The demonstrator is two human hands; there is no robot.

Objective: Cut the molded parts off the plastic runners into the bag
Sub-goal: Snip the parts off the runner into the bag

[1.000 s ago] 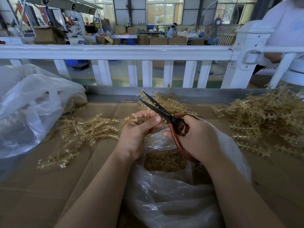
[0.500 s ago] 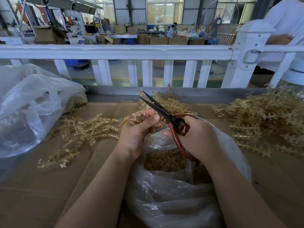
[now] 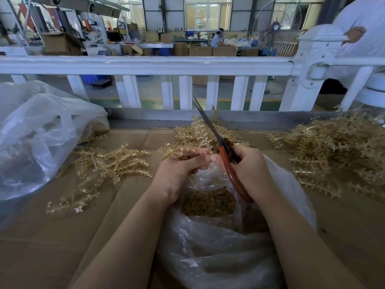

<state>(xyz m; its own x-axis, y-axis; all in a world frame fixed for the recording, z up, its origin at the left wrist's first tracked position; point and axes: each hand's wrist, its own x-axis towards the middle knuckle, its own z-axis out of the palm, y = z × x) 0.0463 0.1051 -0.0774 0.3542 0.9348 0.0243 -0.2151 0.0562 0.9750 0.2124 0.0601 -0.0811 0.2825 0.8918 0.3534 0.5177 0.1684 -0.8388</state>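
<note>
Head view: the right hand (image 3: 249, 167) gripped the scissors (image 3: 220, 142), blades together and pointing away; the left hand (image 3: 179, 170) pinched a runner (image 3: 181, 152) directly over the open bag (image 3: 218, 247) (presumably so cut parts drop in). Runner piles (image 3: 333, 147) lay on cardboard (image 3: 62, 236) beside a white railing (image 3: 145, 64).
</note>
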